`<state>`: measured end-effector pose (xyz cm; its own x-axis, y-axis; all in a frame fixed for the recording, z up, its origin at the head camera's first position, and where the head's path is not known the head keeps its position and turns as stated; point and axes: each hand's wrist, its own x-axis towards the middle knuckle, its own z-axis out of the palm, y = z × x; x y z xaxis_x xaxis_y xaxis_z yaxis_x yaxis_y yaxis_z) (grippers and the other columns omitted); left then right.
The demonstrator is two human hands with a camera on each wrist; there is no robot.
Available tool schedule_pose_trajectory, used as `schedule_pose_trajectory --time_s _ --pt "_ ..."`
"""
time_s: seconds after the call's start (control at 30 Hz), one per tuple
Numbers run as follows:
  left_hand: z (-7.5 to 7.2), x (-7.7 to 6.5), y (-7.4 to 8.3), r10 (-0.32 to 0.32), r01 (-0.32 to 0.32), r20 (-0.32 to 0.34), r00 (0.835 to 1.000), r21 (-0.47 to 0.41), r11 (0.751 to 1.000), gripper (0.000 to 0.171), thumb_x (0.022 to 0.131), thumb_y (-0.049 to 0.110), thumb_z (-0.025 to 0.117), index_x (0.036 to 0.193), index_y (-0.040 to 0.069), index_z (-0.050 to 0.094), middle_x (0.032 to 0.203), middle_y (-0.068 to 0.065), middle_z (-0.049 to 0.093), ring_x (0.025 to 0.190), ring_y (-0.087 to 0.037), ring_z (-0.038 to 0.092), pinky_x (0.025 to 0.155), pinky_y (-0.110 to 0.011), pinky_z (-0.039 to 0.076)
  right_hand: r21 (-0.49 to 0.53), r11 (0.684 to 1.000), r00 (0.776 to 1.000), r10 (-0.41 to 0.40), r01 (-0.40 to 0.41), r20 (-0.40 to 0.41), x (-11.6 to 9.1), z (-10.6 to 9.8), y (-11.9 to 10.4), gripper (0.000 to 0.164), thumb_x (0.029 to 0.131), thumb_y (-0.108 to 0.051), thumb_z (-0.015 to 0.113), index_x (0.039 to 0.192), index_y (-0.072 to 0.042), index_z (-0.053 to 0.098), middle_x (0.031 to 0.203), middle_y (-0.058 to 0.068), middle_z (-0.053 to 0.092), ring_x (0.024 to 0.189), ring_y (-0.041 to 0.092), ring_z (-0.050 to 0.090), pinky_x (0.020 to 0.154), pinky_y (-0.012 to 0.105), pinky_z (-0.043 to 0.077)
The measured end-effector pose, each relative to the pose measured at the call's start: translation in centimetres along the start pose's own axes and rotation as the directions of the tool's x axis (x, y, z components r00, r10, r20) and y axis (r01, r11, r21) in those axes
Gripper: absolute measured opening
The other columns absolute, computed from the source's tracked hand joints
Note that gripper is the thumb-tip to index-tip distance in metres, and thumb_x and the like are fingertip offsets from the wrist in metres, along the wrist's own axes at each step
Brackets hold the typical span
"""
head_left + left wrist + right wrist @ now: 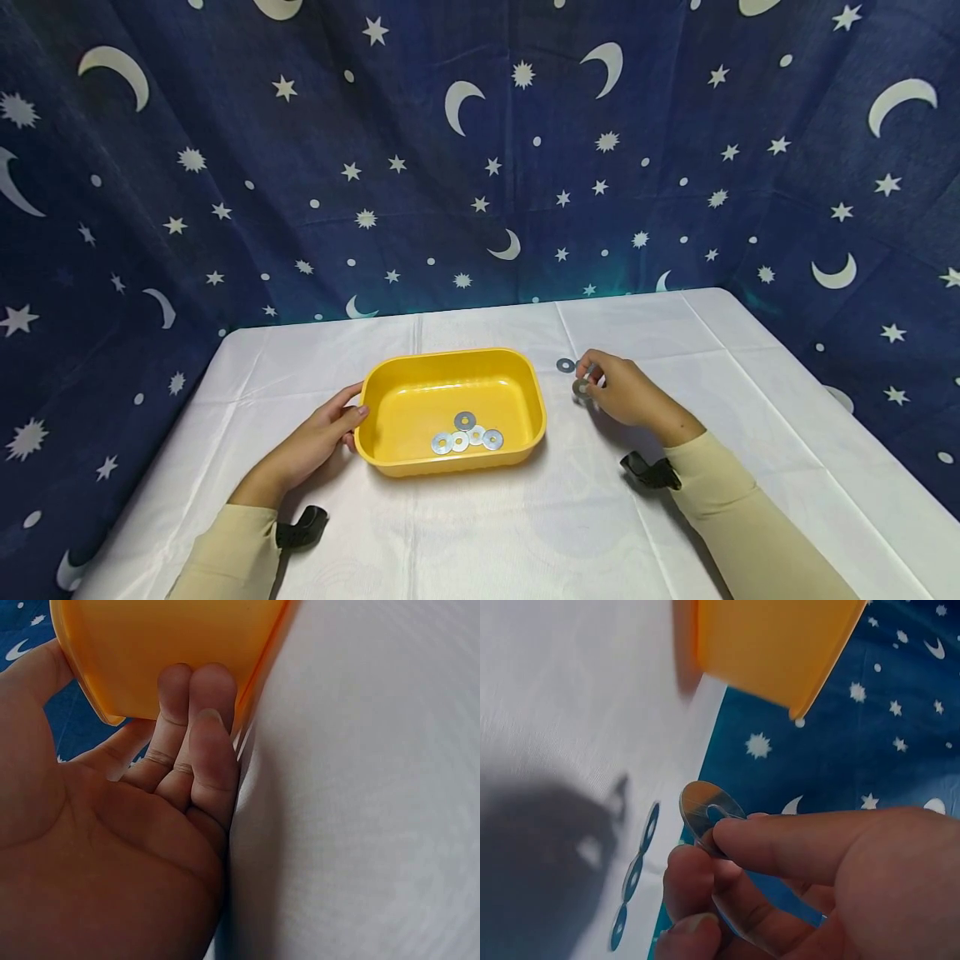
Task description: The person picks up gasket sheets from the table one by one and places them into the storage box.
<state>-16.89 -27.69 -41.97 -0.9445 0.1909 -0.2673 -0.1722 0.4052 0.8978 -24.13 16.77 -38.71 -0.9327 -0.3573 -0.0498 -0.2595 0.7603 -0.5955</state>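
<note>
My left hand (324, 433) holds the left end of a yellow plastic tray (408, 408), thumb at the rim and fingertips against the outer wall, as the left wrist view (180, 750) shows. Several flat metal washers (465, 421) lie in the tray near its front side, some overlapping. To the right of the tray, my right hand (626, 396) pinches one washer (694, 806) between thumb and fingers, raised over the cloth. Beyond the fingers, three washers (632, 877) lie in a row on the table, partly covered by the hand in the head view.
A white cloth (480, 533) with fold creases covers the table. Dark blue fabric (420, 100) with moons and stars hangs behind it and at both sides. Black wrist mounts (651, 472) sit under both cuffs.
</note>
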Motion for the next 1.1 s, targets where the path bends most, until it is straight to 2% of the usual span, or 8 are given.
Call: schedule_pose_trajectory --time_s 0.1,0.33,0.53,0.83,1.1 --pt "0.0 0.0 0.0 -0.002 0.002 -0.003 1.0 0.001 1.0 0.063 0.105 0.041 0.047 0.159 0.018 0.022 0.111 -0.013 0.058 0.084 -0.017 0.057 0.088 -0.022 0.043 0.008 1.0 1.0 -0.005 0.005 0.006 -0.2 0.3 -0.6 0.01 0.096 -0.003 0.059 0.103 -0.01 0.057 0.092 0.011 0.061 0.063 0.017 0.052 0.056 0.027 0.046" --pt "0.1 0.1 -0.1 -0.003 0.003 -0.004 1.0 0.003 1.0 0.064 0.105 0.042 0.047 0.159 0.018 0.022 0.109 -0.012 0.058 0.085 -0.018 0.057 0.089 -0.022 0.042 -0.018 0.996 0.996 -0.084 0.084 0.01 -0.6 0.8 -1.7 0.012 0.095 -0.002 0.06 0.103 -0.011 0.058 0.091 0.01 0.062 0.065 0.016 0.051 0.057 0.027 0.046" --pt "0.1 0.1 -0.1 -0.006 0.006 -0.005 1.0 0.008 1.0 0.064 0.105 0.042 0.047 0.159 0.018 0.022 0.112 -0.013 0.058 0.086 -0.018 0.057 0.09 -0.023 0.042 -0.018 0.994 0.994 -0.104 0.105 0.009 -1.1 0.8 -2.9 0.014 0.094 -0.001 0.06 0.103 -0.012 0.058 0.092 0.008 0.062 0.069 0.017 0.051 0.057 0.026 0.046" --pt "0.1 0.0 0.1 -0.015 0.015 -0.013 1.0 0.021 1.0 0.064 0.105 0.043 0.047 0.159 0.018 0.023 0.112 -0.012 0.058 0.087 -0.018 0.057 0.092 -0.025 0.041 -0.007 0.989 0.988 -0.148 0.148 -0.043 -2.0 0.7 -4.7 0.015 0.093 -0.001 0.061 0.101 -0.013 0.061 0.085 0.002 0.06 0.069 0.016 0.051 0.056 0.024 0.045" --pt "0.1 0.1 0.0 0.002 -0.002 -0.004 1.0 -0.001 1.0 0.063 0.105 0.04 0.047 0.158 0.017 0.023 0.108 -0.012 0.058 0.084 -0.018 0.057 0.088 -0.023 0.042 0.01 0.981 0.979 -0.193 0.193 -0.061 -2.6 1.0 -5.8 0.015 0.092 -0.001 0.061 0.102 -0.013 0.062 0.082 0.0 0.06 0.075 0.016 0.053 0.064 0.026 0.047"
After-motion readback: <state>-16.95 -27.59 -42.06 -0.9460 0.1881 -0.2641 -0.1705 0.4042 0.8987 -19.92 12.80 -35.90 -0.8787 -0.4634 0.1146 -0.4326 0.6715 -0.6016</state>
